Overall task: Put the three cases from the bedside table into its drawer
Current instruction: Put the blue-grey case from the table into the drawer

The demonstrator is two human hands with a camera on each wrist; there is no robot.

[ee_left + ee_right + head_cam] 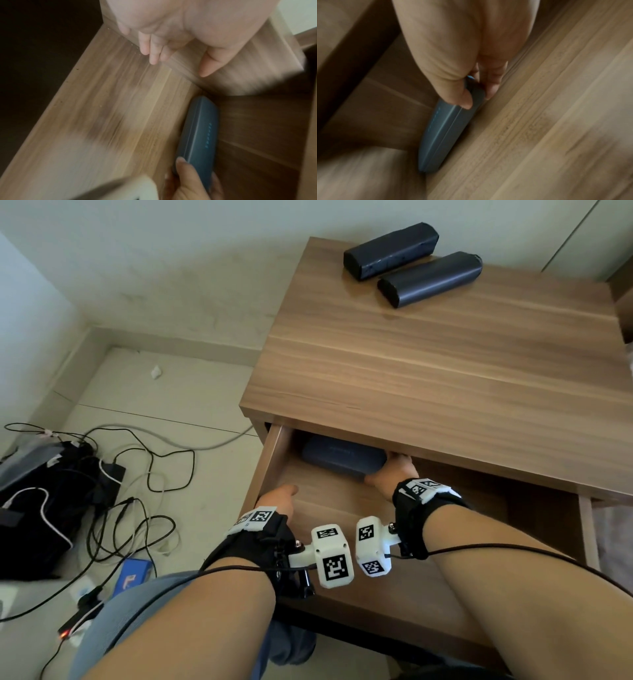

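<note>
The right hand [394, 470] pinches a blue glasses case [342, 457] deep in the drawer [274, 460]. The left hand [277, 499] (fingers relaxed, empty) rests at the drawer's left wall. Released tilted, the case might tip over.

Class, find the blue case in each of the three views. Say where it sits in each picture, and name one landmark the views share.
Head: blue case at the back left of the open drawer, under the tabletop's edge.
Left wrist: blue case at lower right, lengthwise.
Right wrist: blue case at centre, below the thumb.
Shared landmark: the right hand gripping its end.
</note>
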